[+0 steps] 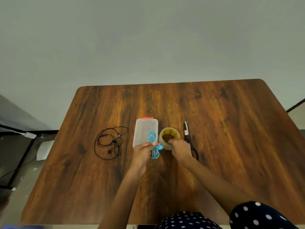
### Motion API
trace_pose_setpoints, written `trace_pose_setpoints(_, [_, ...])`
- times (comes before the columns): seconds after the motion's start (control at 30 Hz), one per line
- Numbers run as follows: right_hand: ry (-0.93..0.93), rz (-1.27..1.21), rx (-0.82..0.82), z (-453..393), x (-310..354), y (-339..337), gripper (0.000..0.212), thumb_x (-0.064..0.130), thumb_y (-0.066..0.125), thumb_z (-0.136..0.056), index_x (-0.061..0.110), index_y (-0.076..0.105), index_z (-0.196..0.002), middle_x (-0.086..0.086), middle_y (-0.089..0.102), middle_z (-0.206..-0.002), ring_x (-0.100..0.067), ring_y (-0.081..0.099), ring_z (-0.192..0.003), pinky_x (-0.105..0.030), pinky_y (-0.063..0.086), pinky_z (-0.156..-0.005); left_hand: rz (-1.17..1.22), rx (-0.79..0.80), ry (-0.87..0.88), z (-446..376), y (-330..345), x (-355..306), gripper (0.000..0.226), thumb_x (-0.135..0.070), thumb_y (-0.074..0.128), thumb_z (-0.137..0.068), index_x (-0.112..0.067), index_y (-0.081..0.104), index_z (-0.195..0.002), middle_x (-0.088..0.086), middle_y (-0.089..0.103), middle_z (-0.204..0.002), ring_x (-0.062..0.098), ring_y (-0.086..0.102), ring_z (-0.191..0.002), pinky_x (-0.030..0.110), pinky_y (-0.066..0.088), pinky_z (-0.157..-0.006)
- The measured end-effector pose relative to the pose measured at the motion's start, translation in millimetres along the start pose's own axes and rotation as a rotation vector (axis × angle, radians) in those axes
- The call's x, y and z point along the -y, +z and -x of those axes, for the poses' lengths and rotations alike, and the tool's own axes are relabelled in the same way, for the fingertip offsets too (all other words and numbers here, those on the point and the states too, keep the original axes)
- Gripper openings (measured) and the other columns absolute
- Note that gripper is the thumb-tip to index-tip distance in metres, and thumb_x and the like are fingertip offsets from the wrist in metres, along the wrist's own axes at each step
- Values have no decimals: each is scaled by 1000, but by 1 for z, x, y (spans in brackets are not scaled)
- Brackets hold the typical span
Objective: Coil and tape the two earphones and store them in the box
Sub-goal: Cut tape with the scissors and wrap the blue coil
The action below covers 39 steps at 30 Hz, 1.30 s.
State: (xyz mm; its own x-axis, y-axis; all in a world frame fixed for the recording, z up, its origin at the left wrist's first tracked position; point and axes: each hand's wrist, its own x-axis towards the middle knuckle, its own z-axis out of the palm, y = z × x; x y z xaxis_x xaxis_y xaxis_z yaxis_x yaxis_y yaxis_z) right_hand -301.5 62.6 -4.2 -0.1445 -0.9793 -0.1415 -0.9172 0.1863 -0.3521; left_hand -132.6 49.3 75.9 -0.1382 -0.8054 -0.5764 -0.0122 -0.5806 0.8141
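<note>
Right grip [179, 148] on tape roll [169, 138] hides scissors' handles [194, 153].

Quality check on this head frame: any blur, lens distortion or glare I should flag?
Head view: wide-angle bowing makes the table flare toward the near edge; mild motion softness on the left hand holding the blue earphones and on the right hand at the tape roll; black earphones and scissors read clearly; lighting even, with no strong glare; corners darker and smeared.
</note>
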Motion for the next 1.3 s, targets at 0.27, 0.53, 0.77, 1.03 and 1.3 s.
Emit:
trace_pose_setpoints(0.27, [227,-872,-74,24,-27,-11,18,11,71,-83,3,70,-99,-9,72,-103,-17,66,-93,-27,54,-82,-664,59,426,-10,24,8,22,-15,63,-91,-3,71,-106,10,70,-113,11,66,-95,21,52,-78])
trace_pose_setpoints(0.53, [354,-1254,114,34,-37,-11,20,-1,60,-88,10,67,-103,-9,69,-108,-20,65,-104,-36,54,-92,-1373,353,552,-26,44,19,40,-16,52,-97,-11,49,-136,-1,32,-153,19,30,-142,35,25,-117])
trace_pose_setpoints(0.77, [353,-968,2,24,-47,-19,20,6,59,-90,11,65,-108,-4,65,-112,-18,62,-104,-36,54,-91,-1458,273,539,-27,48,28,63,-14,51,-97,-18,19,-151,0,27,-156,22,23,-144,34,22,-116])
trace_pose_setpoints(1.03, [80,-529,-48,-8,-44,-40,32,25,59,-92,14,62,-122,-2,56,-118,-12,55,-104,-19,39,-85,-1466,282,485,-26,45,37,68,-14,53,-96,-21,14,-152,-2,21,-158,20,19,-146,36,20,-116])
trace_pose_setpoints(1.3, [75,-542,-3,-27,-45,-54,14,17,70,-84,11,76,-94,-2,73,-96,-10,63,-88,-28,51,-82,-1459,282,485,-26,44,39,72,-11,54,-95,-21,12,-152,-3,20,-158,20,16,-146,38,20,-117])
